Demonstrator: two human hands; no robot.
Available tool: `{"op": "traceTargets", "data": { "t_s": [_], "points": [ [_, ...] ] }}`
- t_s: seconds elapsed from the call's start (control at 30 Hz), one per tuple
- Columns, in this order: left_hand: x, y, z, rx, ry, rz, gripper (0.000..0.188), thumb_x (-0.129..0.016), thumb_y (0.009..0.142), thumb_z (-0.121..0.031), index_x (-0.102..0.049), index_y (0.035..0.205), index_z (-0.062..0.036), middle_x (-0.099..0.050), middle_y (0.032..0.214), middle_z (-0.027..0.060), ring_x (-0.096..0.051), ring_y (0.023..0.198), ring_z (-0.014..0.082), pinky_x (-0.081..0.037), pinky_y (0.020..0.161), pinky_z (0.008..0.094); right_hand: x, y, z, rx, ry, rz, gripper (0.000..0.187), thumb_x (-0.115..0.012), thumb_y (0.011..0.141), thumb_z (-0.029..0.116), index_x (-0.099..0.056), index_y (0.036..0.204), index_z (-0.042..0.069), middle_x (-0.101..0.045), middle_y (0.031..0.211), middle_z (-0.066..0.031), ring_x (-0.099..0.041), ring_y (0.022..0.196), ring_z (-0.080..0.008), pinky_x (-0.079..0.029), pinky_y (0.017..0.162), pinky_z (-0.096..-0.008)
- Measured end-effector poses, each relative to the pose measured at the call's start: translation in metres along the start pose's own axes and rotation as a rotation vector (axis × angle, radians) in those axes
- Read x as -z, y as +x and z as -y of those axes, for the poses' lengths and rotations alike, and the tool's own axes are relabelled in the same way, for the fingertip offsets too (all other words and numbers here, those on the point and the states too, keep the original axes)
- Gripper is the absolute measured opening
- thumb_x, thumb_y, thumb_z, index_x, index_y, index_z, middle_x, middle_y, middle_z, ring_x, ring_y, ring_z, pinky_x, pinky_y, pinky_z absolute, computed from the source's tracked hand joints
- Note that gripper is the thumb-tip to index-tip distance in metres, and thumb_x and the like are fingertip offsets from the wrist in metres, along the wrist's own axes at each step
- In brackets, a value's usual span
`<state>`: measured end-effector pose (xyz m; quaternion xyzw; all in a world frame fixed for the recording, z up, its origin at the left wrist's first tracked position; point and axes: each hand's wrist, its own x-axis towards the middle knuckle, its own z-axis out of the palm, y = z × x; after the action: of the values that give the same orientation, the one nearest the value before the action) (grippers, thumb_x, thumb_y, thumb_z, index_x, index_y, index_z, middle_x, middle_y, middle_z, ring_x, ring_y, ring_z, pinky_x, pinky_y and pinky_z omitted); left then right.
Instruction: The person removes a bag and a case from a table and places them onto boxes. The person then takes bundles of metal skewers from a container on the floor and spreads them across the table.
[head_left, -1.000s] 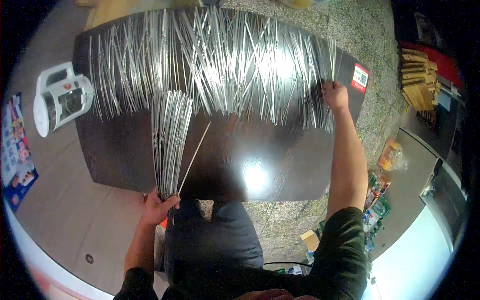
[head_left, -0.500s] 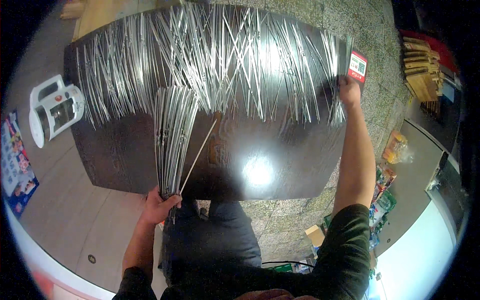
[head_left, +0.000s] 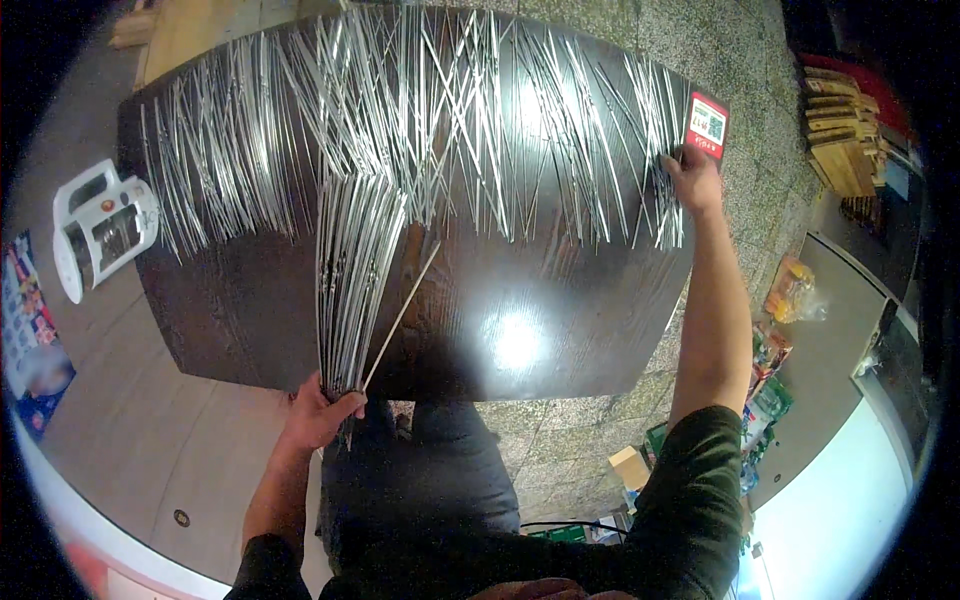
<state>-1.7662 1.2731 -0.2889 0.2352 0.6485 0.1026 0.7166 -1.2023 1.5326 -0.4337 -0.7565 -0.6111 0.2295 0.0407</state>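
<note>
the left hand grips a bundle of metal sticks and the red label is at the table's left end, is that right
Not quite: the head view shows the red label at the table's right end, near the right hand. The left hand does grip a bundle of metal sticks.

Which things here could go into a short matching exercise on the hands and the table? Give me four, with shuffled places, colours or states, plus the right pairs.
1. Left hand
2. Right hand
3. White handled container
4. Label

A. Left of the dark table
B. Red and white
C. Gripping a bundle of metal rods
D. At the right end of the spread-out rods

Pairs: 1-C, 2-D, 3-A, 4-B
</note>
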Motion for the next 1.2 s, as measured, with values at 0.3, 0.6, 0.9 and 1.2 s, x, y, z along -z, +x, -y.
{"op": "traceTargets", "data": {
  "t_s": [0.3,0.6,0.9,1.2],
  "points": [
    [-0.027,0.001,0.003,-0.049,-0.109,0.037,0.009,-0.060,0.082,-0.001,-0.054,0.088,-0.0006,-0.060,0.072,0.0052,-0.058,0.065,0.0133,-0.048,0.062,0.0290,0.010,0.000,-0.011,0.060,-0.081,-0.098,0.035,-0.067,0.076,0.019,-0.061,0.105,0.000,-0.065,0.092,-0.0164,-0.063,0.084,-0.0292,-0.048,0.077,-0.0365],
    [-0.012,-0.008,-0.028,0.070,0.139,0.055,0.016,-0.065,0.082,-0.010,-0.055,0.091,-0.0022,-0.060,0.073,0.0028,-0.058,0.066,0.0109,-0.048,0.062,0.0282,-0.058,-0.176,0.183,-0.129,0.862,-0.096,0.018,-0.058,0.090,0.019,-0.059,0.084,0.002,-0.056,0.070,-0.0014,-0.051,0.065,-0.0094,-0.044,0.060,-0.0248],
    [0.025,-0.038,0.032,-0.164,-0.141,0.232,0.022,-0.062,0.083,-0.007,-0.052,0.101,0.0002,-0.062,0.081,0.0067,-0.062,0.070,0.0137,-0.050,0.065,0.0291,-0.124,-0.357,0.384,-0.438,1.279,0.935,0.028,-0.064,0.082,0.012,-0.055,0.107,0.001,-0.062,0.091,-0.0064,-0.060,0.079,-0.0145,-0.052,0.068,-0.0295],
    [0.144,-0.134,0.126,-0.209,-0.263,0.069,0.019,-0.054,0.091,-0.015,-0.057,0.103,-0.0012,-0.065,0.089,0.0036,-0.059,0.083,0.0130,-0.048,0.074,0.0299,-0.176,-0.469,0.520,-0.531,1.139,0.919,0.019,-0.061,0.085,0.013,-0.060,0.097,-0.001,-0.062,0.074,-0.0049,-0.057,0.063,-0.0117,-0.048,0.053,-0.0274]
  ]
}}
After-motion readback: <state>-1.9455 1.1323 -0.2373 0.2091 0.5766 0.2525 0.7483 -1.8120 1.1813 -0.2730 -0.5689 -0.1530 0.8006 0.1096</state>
